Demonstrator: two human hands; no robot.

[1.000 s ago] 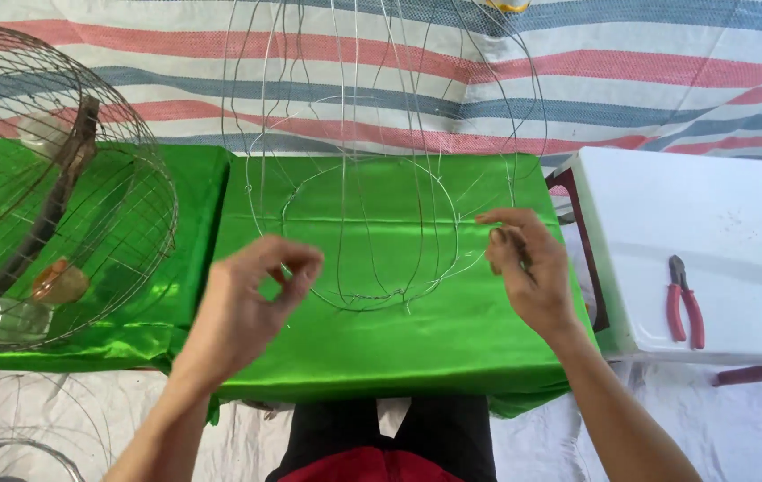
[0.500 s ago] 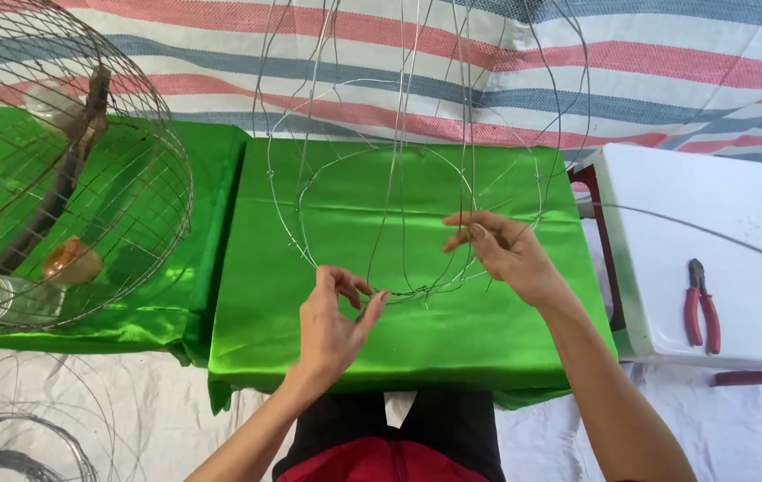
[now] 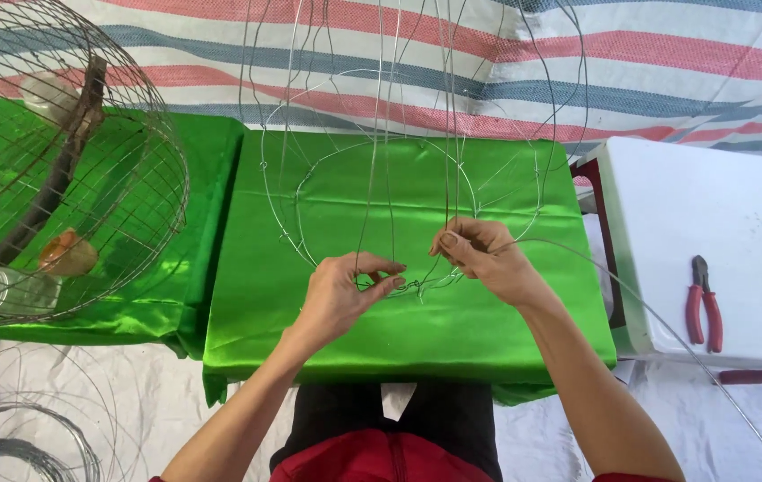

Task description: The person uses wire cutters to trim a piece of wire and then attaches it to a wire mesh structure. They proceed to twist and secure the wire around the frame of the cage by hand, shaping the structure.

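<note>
An unfinished wire frame of thin grey wire rings and upright ribs stands on a table draped in shiny green cloth. My left hand pinches the wire at the frame's near bottom edge, thumb and forefinger closed on it. My right hand grips a wire rib just to the right, fingers curled around it. A long loose wire runs from my right hand off to the lower right. The two hands are a few centimetres apart.
A finished round wire cage with a wooden perch and small cups sits on a second green table at the left. Red-handled pliers lie on a white table at the right. Coils of wire lie on the floor, lower left.
Both hands have come together toward the near bottom of the wire frame. The left hand moved right and forward, and now pinches the wire beside the right hand.
</note>
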